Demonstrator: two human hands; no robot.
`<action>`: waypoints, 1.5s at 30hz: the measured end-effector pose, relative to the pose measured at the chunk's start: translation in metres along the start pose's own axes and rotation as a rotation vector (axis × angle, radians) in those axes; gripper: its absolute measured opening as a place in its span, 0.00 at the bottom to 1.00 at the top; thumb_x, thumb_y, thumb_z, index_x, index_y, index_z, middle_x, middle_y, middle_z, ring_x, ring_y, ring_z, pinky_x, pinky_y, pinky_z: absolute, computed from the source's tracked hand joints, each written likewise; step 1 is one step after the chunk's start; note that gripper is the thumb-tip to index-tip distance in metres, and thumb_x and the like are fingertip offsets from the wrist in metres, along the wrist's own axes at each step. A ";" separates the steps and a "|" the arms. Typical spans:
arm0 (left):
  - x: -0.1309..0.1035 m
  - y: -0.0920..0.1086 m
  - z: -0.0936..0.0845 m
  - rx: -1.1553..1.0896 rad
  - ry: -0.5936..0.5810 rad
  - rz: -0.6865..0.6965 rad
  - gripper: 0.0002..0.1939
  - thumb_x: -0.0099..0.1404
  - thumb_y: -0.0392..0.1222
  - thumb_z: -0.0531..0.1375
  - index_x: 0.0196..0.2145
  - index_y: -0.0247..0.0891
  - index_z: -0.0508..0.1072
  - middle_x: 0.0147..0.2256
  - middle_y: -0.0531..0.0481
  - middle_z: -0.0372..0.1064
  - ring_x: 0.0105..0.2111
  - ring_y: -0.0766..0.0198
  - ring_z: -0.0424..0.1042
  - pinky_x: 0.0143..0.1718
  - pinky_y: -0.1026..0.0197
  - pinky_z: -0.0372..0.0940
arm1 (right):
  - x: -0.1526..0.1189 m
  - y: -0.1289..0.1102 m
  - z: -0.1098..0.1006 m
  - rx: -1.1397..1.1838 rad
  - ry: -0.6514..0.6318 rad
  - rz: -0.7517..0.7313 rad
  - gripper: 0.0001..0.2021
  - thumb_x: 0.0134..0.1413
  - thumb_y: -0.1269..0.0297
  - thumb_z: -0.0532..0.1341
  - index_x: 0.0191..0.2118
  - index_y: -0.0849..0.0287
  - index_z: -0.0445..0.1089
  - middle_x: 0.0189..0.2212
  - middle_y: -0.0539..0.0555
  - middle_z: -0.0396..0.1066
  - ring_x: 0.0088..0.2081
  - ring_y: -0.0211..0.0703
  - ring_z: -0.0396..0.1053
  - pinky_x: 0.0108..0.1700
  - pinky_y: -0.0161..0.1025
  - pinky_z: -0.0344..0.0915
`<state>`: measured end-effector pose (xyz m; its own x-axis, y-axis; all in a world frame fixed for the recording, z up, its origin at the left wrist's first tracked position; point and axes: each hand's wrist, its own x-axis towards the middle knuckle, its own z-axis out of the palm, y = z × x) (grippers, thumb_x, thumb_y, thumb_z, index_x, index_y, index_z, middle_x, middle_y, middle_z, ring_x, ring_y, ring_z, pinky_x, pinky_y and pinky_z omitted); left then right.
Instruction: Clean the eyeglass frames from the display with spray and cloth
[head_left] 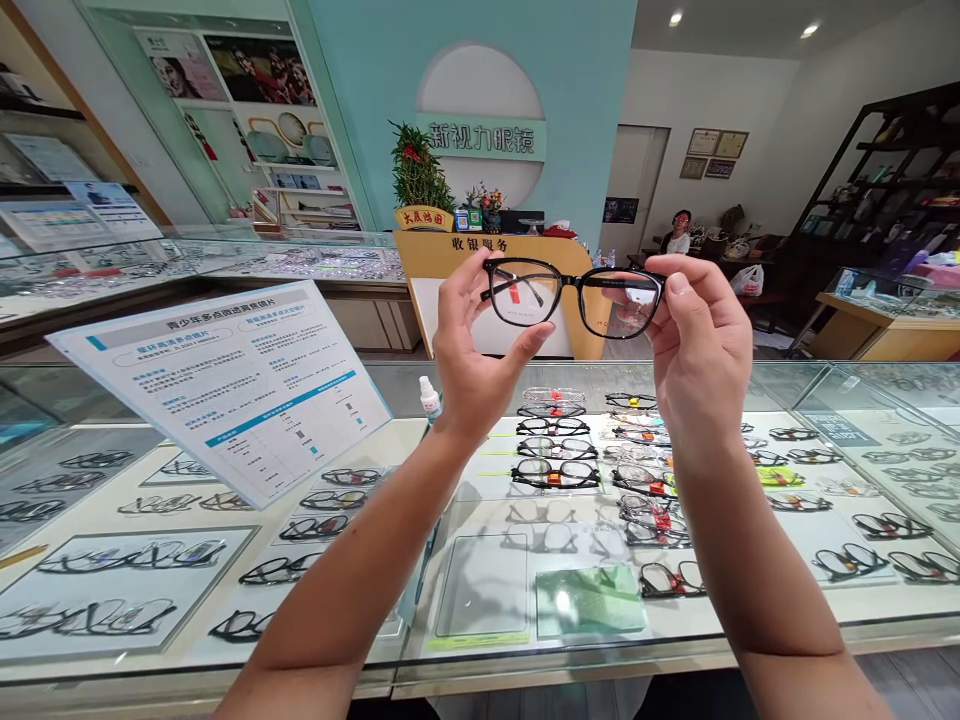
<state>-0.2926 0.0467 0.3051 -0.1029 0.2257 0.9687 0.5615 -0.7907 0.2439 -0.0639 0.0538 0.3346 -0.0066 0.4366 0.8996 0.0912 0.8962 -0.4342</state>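
Both hands hold up a pair of black-framed eyeglasses (571,282) above the glass display counter, with the lenses facing me. My left hand (480,350) grips the left end of the frame, its thumb below the lens and its fingers behind, partly hidden. The right end is pinched by my right hand (697,340), thumb on the near side at the hinge. Small red print shows on the right lens. Below the raised glasses, several rows of eyeglasses (556,472) lie inside the glass case.
A printed sign (232,390) stands tilted on the counter at left, beside a small white bottle (429,398). A green card (590,600) lies near the front edge of the glass counter (465,675). Beyond are a cashier desk (450,275) and a seated person (678,235).
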 end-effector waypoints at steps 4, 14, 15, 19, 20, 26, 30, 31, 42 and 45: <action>-0.001 -0.002 0.001 -0.036 0.013 0.004 0.50 0.67 0.78 0.66 0.78 0.61 0.58 0.73 0.41 0.66 0.75 0.40 0.67 0.71 0.37 0.71 | 0.000 0.000 0.000 0.046 0.000 0.059 0.21 0.80 0.42 0.53 0.63 0.45 0.73 0.53 0.58 0.82 0.55 0.56 0.86 0.56 0.57 0.85; 0.001 -0.005 0.002 -0.164 -0.042 -0.078 0.49 0.68 0.74 0.70 0.78 0.60 0.56 0.71 0.41 0.69 0.69 0.44 0.75 0.69 0.40 0.75 | 0.003 0.013 -0.001 0.158 -0.035 0.149 0.16 0.78 0.45 0.58 0.55 0.48 0.77 0.52 0.56 0.85 0.51 0.50 0.86 0.55 0.52 0.83; 0.002 -0.004 0.002 -0.214 -0.048 -0.084 0.48 0.69 0.72 0.70 0.77 0.60 0.57 0.70 0.42 0.70 0.68 0.45 0.76 0.69 0.42 0.75 | 0.003 0.012 0.000 0.185 -0.030 0.175 0.15 0.77 0.46 0.60 0.54 0.48 0.77 0.51 0.55 0.85 0.50 0.50 0.86 0.55 0.51 0.83; 0.005 -0.007 0.005 -0.404 -0.036 -0.094 0.45 0.67 0.66 0.76 0.73 0.57 0.62 0.67 0.44 0.73 0.67 0.48 0.77 0.71 0.46 0.74 | 0.003 0.003 0.001 0.278 0.003 0.294 0.10 0.74 0.50 0.64 0.49 0.48 0.79 0.47 0.53 0.85 0.49 0.47 0.85 0.56 0.47 0.81; 0.006 -0.008 0.006 -0.440 -0.027 -0.096 0.45 0.65 0.65 0.77 0.72 0.56 0.64 0.67 0.44 0.74 0.68 0.48 0.77 0.72 0.46 0.73 | 0.003 0.002 0.001 0.295 0.011 0.318 0.09 0.73 0.51 0.65 0.48 0.48 0.79 0.46 0.53 0.85 0.49 0.47 0.85 0.56 0.47 0.81; 0.006 -0.009 0.009 -0.504 -0.003 -0.097 0.44 0.63 0.63 0.79 0.69 0.55 0.66 0.64 0.45 0.75 0.70 0.44 0.75 0.74 0.42 0.71 | 0.003 -0.003 0.001 0.307 0.036 0.367 0.08 0.71 0.54 0.64 0.47 0.47 0.80 0.46 0.53 0.85 0.49 0.47 0.84 0.56 0.48 0.79; 0.007 -0.006 0.010 -0.533 0.002 -0.075 0.41 0.65 0.61 0.79 0.68 0.56 0.67 0.63 0.46 0.76 0.69 0.46 0.76 0.73 0.42 0.71 | 0.003 -0.001 0.002 0.299 0.025 0.364 0.09 0.71 0.54 0.63 0.48 0.49 0.79 0.45 0.54 0.85 0.50 0.48 0.85 0.57 0.48 0.79; 0.007 -0.005 0.009 -0.534 0.001 -0.075 0.41 0.65 0.61 0.79 0.68 0.56 0.67 0.62 0.45 0.76 0.68 0.46 0.77 0.73 0.42 0.71 | 0.003 0.000 0.001 0.289 0.016 0.357 0.09 0.72 0.54 0.63 0.48 0.49 0.79 0.45 0.54 0.85 0.50 0.49 0.85 0.56 0.48 0.79; 0.016 -0.003 -0.008 -0.462 -0.203 -0.124 0.42 0.63 0.66 0.78 0.68 0.54 0.73 0.56 0.42 0.79 0.58 0.45 0.83 0.55 0.48 0.82 | 0.009 -0.018 -0.008 0.225 -0.291 0.353 0.10 0.66 0.52 0.72 0.40 0.52 0.83 0.43 0.53 0.85 0.47 0.46 0.80 0.54 0.46 0.75; 0.020 0.002 -0.009 -0.412 -0.224 -0.077 0.40 0.63 0.69 0.77 0.67 0.54 0.75 0.54 0.42 0.79 0.58 0.45 0.83 0.50 0.50 0.83 | 0.007 -0.021 -0.007 0.294 -0.433 0.444 0.12 0.64 0.49 0.75 0.38 0.53 0.84 0.38 0.51 0.83 0.41 0.43 0.76 0.48 0.43 0.73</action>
<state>-0.3006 0.0448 0.3252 0.0738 0.3736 0.9246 0.1823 -0.9166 0.3558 -0.0588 0.0375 0.3503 -0.4344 0.7052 0.5604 -0.0960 0.5824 -0.8072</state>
